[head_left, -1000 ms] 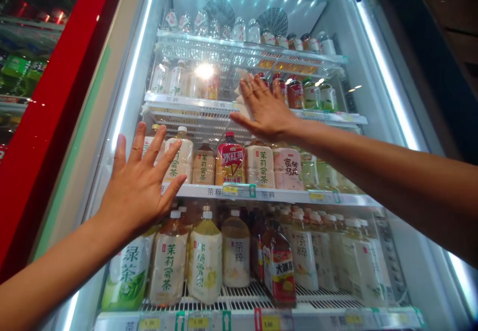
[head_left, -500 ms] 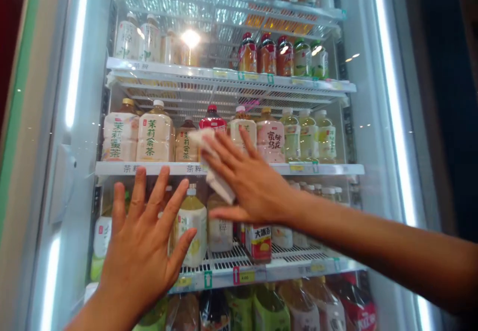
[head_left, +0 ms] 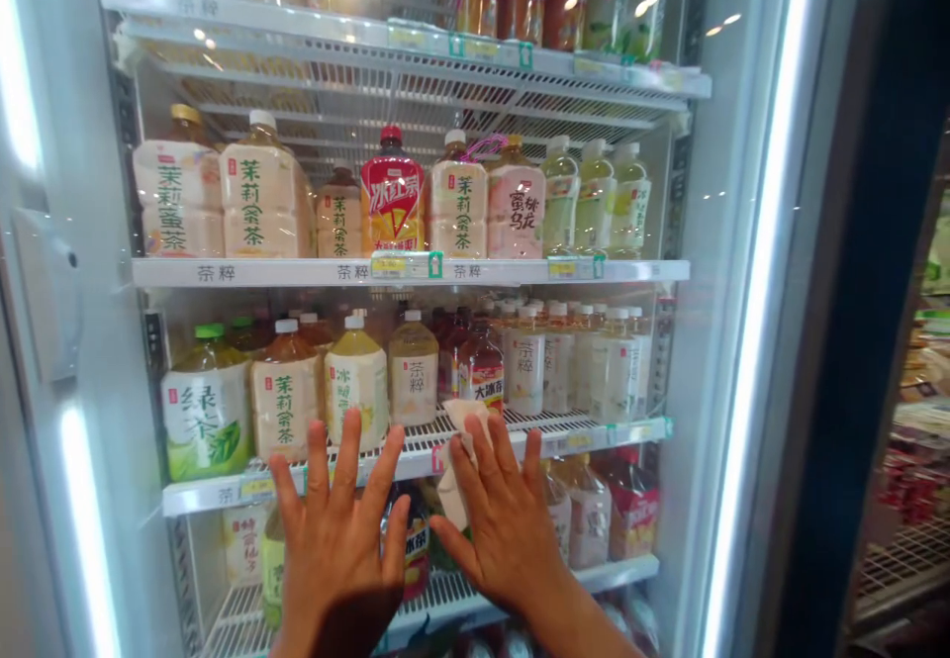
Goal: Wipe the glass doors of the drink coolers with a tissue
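Note:
My left hand (head_left: 342,534) is spread flat with fingers pointing up, seemingly against the glass door, and holds nothing. Beside it, my right hand (head_left: 509,529) presses a crumpled white cloth (head_left: 451,495) flat under its fingers. Part of the cloth sticks out at the fingertips and on the thumb side; the rest is hidden by the hand. Behind the glass, near my fingertips, runs a shelf edge (head_left: 564,440). A yellow-green tea bottle (head_left: 357,376) stands above my left hand, and a dark red tea bottle (head_left: 482,366) is above my right.
Lit fridge shelves hold several rows of drinks, including a red-labelled iced tea bottle (head_left: 393,193) and a green-capped bottle (head_left: 208,401). A bright light strip (head_left: 757,292) runs up the right side. The door handle (head_left: 51,292) is at left. Goods on racks (head_left: 912,440) stand far right.
The view has tilted down and moved closer to the shelves. My right hand has come down and left with the cloth, from the middle shelf to beside my left hand, which stays spread.

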`<state>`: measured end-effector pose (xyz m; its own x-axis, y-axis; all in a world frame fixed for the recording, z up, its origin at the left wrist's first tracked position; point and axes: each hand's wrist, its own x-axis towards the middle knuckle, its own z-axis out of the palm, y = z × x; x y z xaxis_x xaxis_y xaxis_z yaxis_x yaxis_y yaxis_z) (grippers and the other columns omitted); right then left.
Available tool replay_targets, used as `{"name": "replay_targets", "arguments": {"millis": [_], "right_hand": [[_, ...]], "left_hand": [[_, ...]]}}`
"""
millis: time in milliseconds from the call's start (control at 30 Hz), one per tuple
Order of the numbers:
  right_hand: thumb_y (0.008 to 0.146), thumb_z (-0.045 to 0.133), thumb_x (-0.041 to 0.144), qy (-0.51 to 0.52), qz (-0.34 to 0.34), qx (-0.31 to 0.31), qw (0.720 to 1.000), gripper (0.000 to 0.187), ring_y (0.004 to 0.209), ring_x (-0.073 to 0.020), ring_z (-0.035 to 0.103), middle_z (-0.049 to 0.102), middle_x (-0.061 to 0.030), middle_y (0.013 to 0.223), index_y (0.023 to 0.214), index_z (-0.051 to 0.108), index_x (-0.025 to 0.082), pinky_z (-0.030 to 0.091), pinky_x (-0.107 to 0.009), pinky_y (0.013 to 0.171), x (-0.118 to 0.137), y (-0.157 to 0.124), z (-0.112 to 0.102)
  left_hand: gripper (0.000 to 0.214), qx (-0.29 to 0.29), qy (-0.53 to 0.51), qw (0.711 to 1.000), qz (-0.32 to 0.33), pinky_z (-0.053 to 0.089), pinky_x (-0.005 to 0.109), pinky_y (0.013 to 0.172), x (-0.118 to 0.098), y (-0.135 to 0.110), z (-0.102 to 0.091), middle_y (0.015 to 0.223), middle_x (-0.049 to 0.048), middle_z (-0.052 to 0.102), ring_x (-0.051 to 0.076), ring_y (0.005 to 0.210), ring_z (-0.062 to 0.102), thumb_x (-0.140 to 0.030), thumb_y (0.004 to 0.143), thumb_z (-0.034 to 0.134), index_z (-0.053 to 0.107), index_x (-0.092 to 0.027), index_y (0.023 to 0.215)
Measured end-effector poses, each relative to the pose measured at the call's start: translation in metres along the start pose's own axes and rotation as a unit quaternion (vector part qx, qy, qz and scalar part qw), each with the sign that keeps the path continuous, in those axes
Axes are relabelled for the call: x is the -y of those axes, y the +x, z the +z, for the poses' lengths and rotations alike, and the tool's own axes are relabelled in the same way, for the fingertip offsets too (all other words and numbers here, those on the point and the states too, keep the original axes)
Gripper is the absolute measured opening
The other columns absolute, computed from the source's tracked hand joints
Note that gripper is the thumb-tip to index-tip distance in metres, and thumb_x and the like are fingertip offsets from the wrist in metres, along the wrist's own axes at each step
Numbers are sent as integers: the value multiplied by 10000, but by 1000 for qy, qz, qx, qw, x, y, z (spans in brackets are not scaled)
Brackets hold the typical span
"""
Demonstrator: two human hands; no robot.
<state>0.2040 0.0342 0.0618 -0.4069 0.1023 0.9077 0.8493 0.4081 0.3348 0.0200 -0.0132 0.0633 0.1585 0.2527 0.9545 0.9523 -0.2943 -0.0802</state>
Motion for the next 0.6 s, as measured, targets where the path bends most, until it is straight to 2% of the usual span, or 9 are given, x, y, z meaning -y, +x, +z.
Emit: {"name": "replay_targets", "arguments": {"millis": [100, 167, 300, 367, 533, 600], "right_hand": [[1046, 390, 455, 14, 61, -13, 998, 798, 1619, -296, -20, 88, -107, 1739, 1660, -14, 145, 1, -646, 1286, 0, 16, -1], [1043, 400, 429, 22, 86, -11, 996, 794, 1619, -293, -15, 122, -98, 1736, 1660, -23, 165, 24, -673, 1278, 1, 17, 1], [1019, 444, 406, 9, 70, -24, 997, 812, 1616, -323, 0, 39, -107, 1736, 1661, 38, 120, 7, -633, 1291, 23, -23, 13], [1007, 470, 366, -1, 62, -31, 998, 815, 1614, -337, 6, 2, -118, 1735, 1658, 61, 94, -18, -604, 1297, 31, -30, 15], [1009, 444, 310, 12, 85, -24, 996, 796, 1616, -328, -16, 14, -99, 1741, 1658, 27, 114, 45, -674, 1277, 26, 4, 11], [1011, 433, 306, 6, 88, -28, 996, 785, 1614, -338, -17, 0, -113, 1741, 1656, 34, 102, 48, -680, 1273, 30, -3, 13]], "left_hand": [[787, -12, 15, 1000, -5, -95, 588, 1287, -4, -6, 8, 1750, 16, 36, 295, 1622, -24, -363, 947, 616, 222, -334, 1628], [779, -29, 24, 999, -4, -73, 602, 1290, -5, -10, 13, 1748, 21, 56, 295, 1623, 0, -359, 952, 609, 224, -322, 1627], [763, -48, 38, 998, 4, -45, 597, 1301, -4, -18, 21, 1741, -2, 89, 283, 1623, 24, -362, 955, 601, 233, -326, 1623], [754, -49, 40, 998, 4, -47, 590, 1304, -3, -23, 24, 1738, -15, 95, 277, 1624, 24, -374, 958, 598, 237, -335, 1620], [716, -60, 38, 997, 5, -30, 584, 1309, -1, -26, 26, 1734, -24, 121, 268, 1623, 47, -366, 968, 584, 265, -345, 1608], [709, -66, 35, 997, 6, -19, 584, 1309, -1, -25, 26, 1733, -22, 129, 271, 1622, 56, -366, 970, 577, 268, -341, 1607]]}}
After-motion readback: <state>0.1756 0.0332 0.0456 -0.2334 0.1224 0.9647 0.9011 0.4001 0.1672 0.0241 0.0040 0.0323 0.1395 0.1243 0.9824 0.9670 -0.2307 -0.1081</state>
